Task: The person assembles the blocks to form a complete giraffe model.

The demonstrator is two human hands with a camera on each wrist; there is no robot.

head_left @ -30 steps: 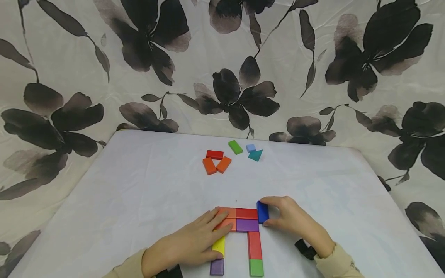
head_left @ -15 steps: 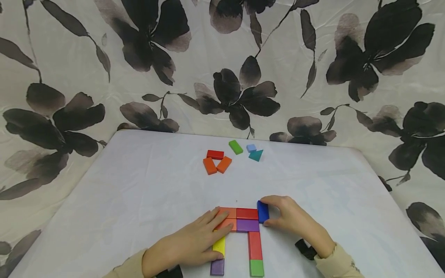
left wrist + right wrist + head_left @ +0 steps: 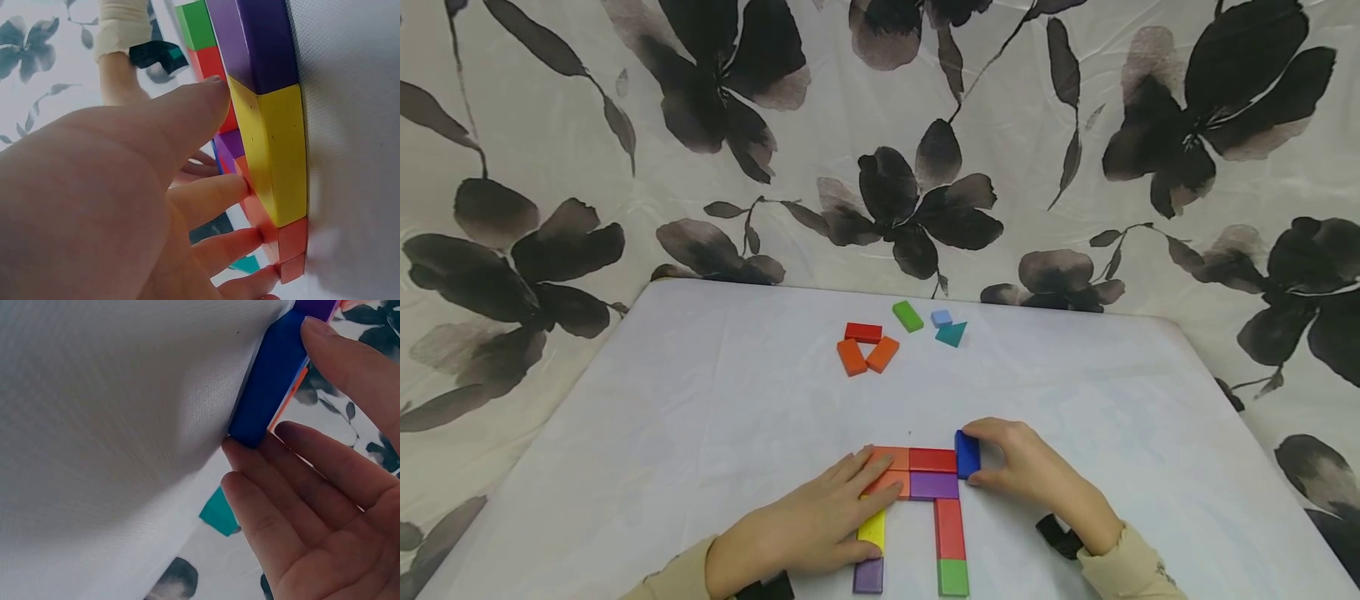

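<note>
My right hand (image 3: 1033, 471) pinches a blue block (image 3: 967, 455) by its two ends, between thumb and fingers. The right wrist view shows the blue block (image 3: 270, 378) flat on the table. In the head view it stands crosswise against the right end of a red block (image 3: 932, 460). Below that red block lies a purple block (image 3: 934, 486). My left hand (image 3: 816, 518) rests with fingers spread over orange blocks (image 3: 901, 459), its thumb at a yellow block (image 3: 872, 530). A dark purple block (image 3: 868, 576) continues that left column. The right column holds a red block (image 3: 950, 529) and a green block (image 3: 953, 577).
Toward the far table edge lie two orange blocks (image 3: 852, 357), a red block (image 3: 863, 333), a bright green block (image 3: 907, 317), a light blue cube (image 3: 941, 318) and a teal triangle (image 3: 951, 334). Behind the white table (image 3: 700, 400) hangs a floral cloth (image 3: 820, 100).
</note>
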